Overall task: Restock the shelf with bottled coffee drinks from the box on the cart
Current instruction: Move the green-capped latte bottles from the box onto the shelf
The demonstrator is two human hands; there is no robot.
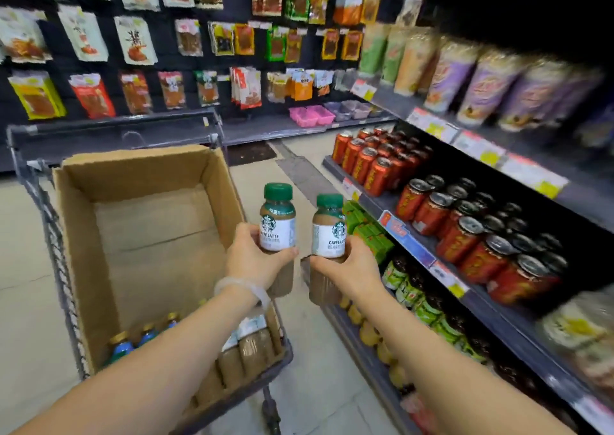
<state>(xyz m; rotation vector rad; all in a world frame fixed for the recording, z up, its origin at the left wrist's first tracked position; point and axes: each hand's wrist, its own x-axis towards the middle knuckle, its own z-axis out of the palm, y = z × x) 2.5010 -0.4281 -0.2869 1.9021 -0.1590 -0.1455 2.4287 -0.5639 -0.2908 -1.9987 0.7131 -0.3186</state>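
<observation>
Green-capped bottles, the left bottle [277,217] and the right bottle [329,225], stay upright in the gripping left hand [255,258] and right hand [349,265]; carry both toward the shelf [415,245] at 3 o'clock, labels forward.

Left coffee bottle [277,221]: white label reads "CAFFE LATTE" beneath a green Starbucks siren logo. Right coffee bottle [329,228]: same logo, "CAFFE LATTE" partly visible. Smaller label print and shelf price tags [432,124] illegible.
</observation>
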